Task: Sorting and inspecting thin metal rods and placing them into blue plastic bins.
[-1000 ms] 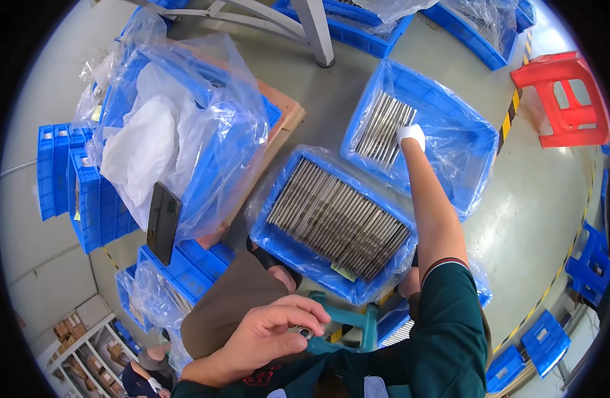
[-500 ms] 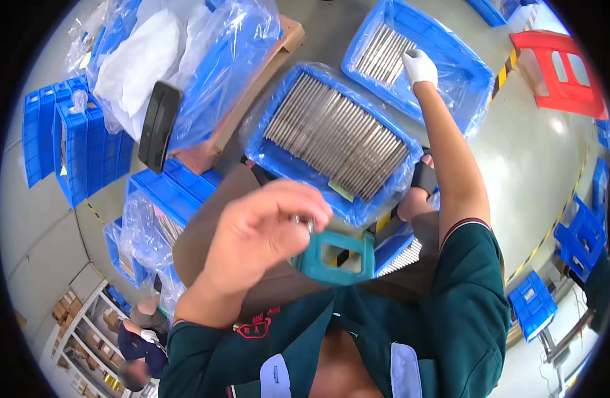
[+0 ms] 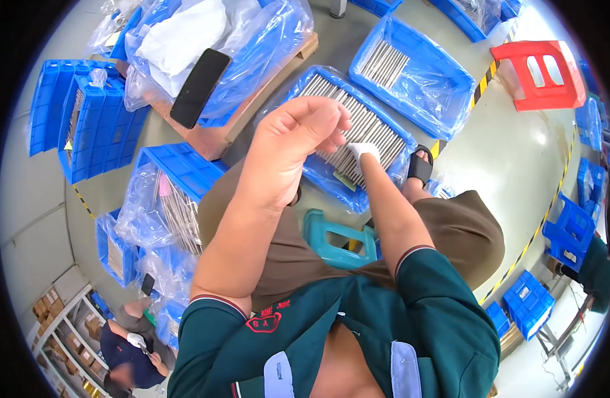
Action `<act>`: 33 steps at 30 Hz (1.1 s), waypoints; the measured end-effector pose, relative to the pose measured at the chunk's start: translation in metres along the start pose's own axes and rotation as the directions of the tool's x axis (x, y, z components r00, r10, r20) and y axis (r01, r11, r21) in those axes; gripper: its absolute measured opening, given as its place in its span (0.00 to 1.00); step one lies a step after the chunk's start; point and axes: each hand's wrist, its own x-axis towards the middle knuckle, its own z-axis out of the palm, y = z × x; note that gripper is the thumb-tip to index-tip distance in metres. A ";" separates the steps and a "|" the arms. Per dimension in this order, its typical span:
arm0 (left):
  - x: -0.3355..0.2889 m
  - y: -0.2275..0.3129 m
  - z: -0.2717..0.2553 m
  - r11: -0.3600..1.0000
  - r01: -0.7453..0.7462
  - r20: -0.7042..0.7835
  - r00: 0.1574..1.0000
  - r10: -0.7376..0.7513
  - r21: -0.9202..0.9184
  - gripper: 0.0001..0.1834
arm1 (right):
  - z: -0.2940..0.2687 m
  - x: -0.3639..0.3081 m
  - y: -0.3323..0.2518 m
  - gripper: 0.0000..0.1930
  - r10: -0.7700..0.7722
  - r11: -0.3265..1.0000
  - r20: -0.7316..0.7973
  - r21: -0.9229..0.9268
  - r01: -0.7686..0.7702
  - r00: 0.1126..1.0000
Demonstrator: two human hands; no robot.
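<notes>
My bare left hand [image 3: 298, 146] is raised, its fingers curled toward the thumb; what they hold, if anything, is hidden. Past it, my right hand [image 3: 363, 152] in a white glove reaches down onto thin metal rods [image 3: 378, 136] lying side by side. Those rods fill a blue crate [image 3: 333, 179] lined with clear plastic, between my feet. The gloved fingers are mostly out of sight, so their grip does not show. Behind and to the right, another lined blue crate [image 3: 444, 99] holds a smaller row of metal rods [image 3: 383, 64] at its left end.
A green plastic stool [image 3: 341, 260] is beneath me. Left stands a wooden pallet [image 3: 209, 139] with plastic-wrapped blue crates; a black smartphone [image 3: 200, 88] appears before it. A red stool [image 3: 540, 76] is at right. Stacked blue crates [image 3: 102, 126] stand far left. Another person [image 3: 129, 351] sits lower left.
My right hand has moved from the far right crate back to the rods in the nearer crate. My left hand has gone up and forward; the small metal piece in it no longer shows.
</notes>
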 end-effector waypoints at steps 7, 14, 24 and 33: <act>-0.009 0.012 -0.011 0.998 -0.022 -0.034 0.999 0.021 -0.053 0.16 | 0.002 -0.063 -0.074 0.16 0.361 0.921 -0.309 0.267 -0.284 0.880; -0.013 0.023 -0.018 0.985 0.007 -0.009 1.000 -0.009 -0.174 0.14 | -0.005 -0.075 -0.088 0.17 0.431 0.894 -0.315 0.278 -0.352 0.846; -0.016 0.031 -0.030 0.987 -0.005 0.003 1.000 0.006 -0.159 0.17 | 0.002 -0.074 -0.092 0.13 0.358 0.933 -0.343 0.154 -0.324 0.868; -0.017 0.028 -0.028 0.991 0.013 -0.026 1.000 -0.017 -0.133 0.17 | 0.006 -0.034 -0.044 0.11 0.233 0.964 -0.447 -0.011 -0.266 0.864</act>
